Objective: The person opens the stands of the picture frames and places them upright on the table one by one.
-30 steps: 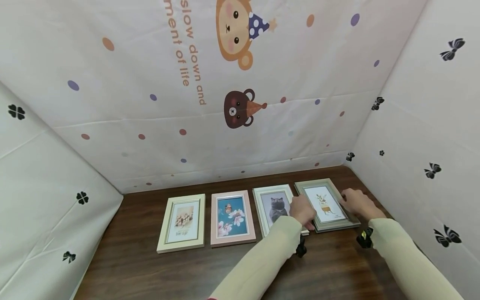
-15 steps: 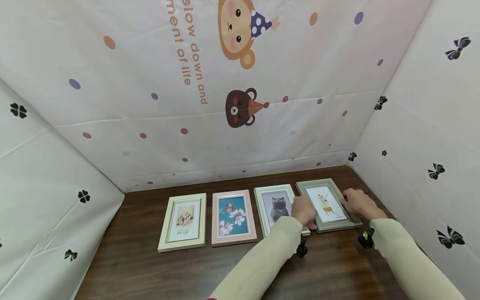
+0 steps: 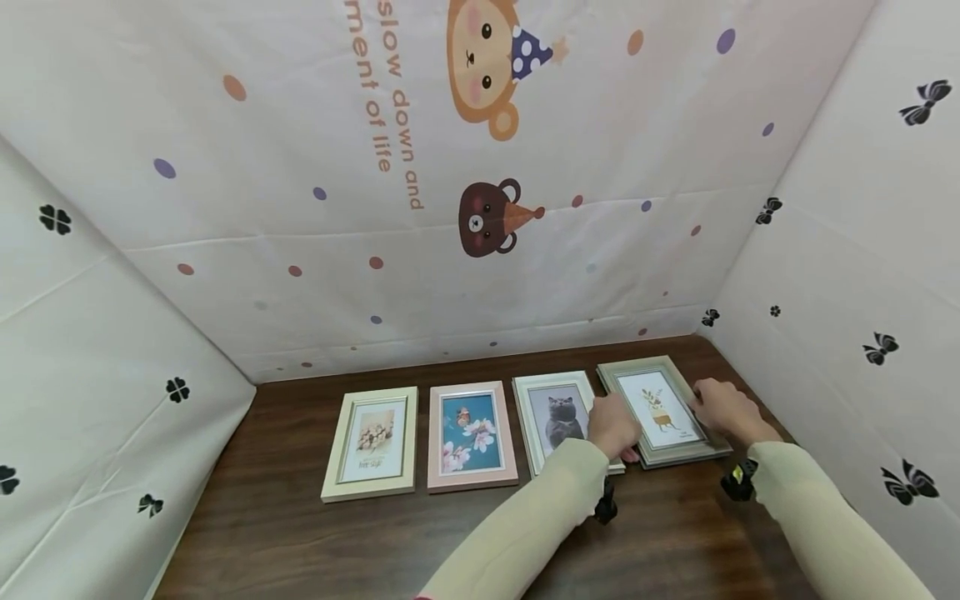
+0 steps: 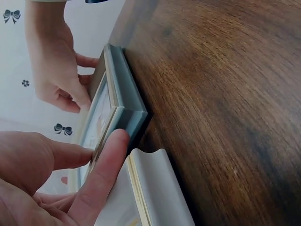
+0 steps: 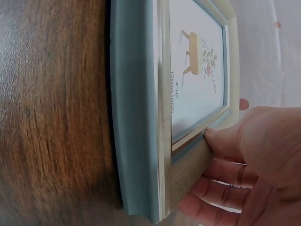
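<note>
A grey-green picture frame [image 3: 660, 407] with a potted-plant print lies face up at the right end of a row. My left hand [image 3: 613, 427] pinches its left edge; in the left wrist view the thumb rests on top and the index finger lies along the side [image 4: 123, 136]. On the opposite edge, my right hand [image 3: 729, 410] holds it, thumb on the face and the other fingers down the outer side, as the right wrist view shows. Just left is a white frame [image 3: 529, 421] with a grey cat picture, partly hidden behind the left hand and sleeve.
Farther left on the brown wooden table [image 3: 300, 550] lie a pink frame [image 3: 437, 446] with blossoms and a cream frame [image 3: 337, 446] with a flower print. White patterned cloth walls [image 3: 420, 292] close off the back and both sides.
The scene has shifted slightly to the right in the head view. Both hands keep the same hold on the grey-green frame, and the row looks unchanged.
</note>
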Demonstrator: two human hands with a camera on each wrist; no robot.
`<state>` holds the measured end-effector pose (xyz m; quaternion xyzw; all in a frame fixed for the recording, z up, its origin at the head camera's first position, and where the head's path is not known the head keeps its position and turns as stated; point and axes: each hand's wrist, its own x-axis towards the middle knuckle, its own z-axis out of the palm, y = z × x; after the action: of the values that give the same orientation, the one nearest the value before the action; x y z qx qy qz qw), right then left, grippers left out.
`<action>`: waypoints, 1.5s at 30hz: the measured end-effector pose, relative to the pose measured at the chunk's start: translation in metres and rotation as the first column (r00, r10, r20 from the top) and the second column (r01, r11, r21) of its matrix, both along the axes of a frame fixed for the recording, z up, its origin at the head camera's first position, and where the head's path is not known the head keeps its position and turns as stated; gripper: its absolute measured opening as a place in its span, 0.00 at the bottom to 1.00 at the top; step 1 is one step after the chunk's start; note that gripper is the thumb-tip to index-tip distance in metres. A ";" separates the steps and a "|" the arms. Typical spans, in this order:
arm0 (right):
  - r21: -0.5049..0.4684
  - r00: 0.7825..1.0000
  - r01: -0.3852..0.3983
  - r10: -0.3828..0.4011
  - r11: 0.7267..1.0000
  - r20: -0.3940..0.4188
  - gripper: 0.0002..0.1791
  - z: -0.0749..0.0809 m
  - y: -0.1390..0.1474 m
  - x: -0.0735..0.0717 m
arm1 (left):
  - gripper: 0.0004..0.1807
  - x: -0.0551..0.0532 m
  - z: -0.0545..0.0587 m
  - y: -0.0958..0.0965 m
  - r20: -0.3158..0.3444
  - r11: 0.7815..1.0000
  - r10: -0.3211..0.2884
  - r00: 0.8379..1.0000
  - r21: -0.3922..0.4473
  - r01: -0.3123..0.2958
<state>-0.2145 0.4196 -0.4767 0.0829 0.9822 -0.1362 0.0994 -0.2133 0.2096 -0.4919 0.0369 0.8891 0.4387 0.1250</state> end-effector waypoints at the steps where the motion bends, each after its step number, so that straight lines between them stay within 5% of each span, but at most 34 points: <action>1: 0.003 1.000 0.002 -0.002 1.000 -0.013 0.16 0.000 0.001 0.000 | 0.10 0.001 0.001 -0.001 -0.009 1.000 0.000 1.000 -0.006 0.000; 6: 0.012 0.995 -0.003 0.004 1.000 -0.095 0.20 0.002 0.001 0.001 | 0.17 0.002 0.002 -0.004 -0.134 0.997 0.004 0.991 -0.072 -0.014; 10: 0.013 0.980 -0.026 0.028 1.000 -0.195 0.21 0.005 0.001 0.001 | 0.22 0.004 0.001 -0.006 -0.292 0.988 0.016 0.956 -0.141 -0.059; 16: -0.006 0.936 -0.023 0.020 1.000 -0.351 0.23 0.012 -0.002 0.003 | 0.03 0.006 0.002 -0.008 -0.393 0.992 0.110 0.913 -0.010 -0.124; 19: -0.003 0.905 -0.011 0.009 1.000 -0.426 0.24 0.017 -0.005 0.004 | 0.17 0.006 0.003 -0.009 -0.420 0.988 0.151 0.895 0.065 -0.136; 23: -0.015 0.863 0.002 -0.010 1.000 -0.506 0.23 0.018 -0.008 0.005 | 0.19 0.006 0.005 -0.010 -0.452 0.985 0.160 0.877 0.137 -0.109; 27: -0.045 0.830 0.010 -0.033 0.999 -0.557 0.23 0.016 -0.009 0.004 | 0.21 0.005 0.004 -0.012 -0.435 0.968 0.175 0.883 0.242 -0.072; 33: -0.079 0.778 0.010 -0.058 0.997 -0.625 0.21 0.012 -0.010 0.004 | 0.23 0.004 0.009 -0.016 -0.313 0.916 0.198 0.929 0.397 -0.061; 45: -0.112 0.693 -0.011 -0.073 0.994 -0.717 0.19 0.012 -0.016 0.006 | 0.19 0.005 0.016 -0.017 -0.276 0.903 0.203 0.940 0.424 -0.070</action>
<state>-0.2088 0.4037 -0.4645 0.0342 0.9323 -0.2119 -0.2911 -0.2084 0.1926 -0.4756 0.0682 0.7867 0.6107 -0.0596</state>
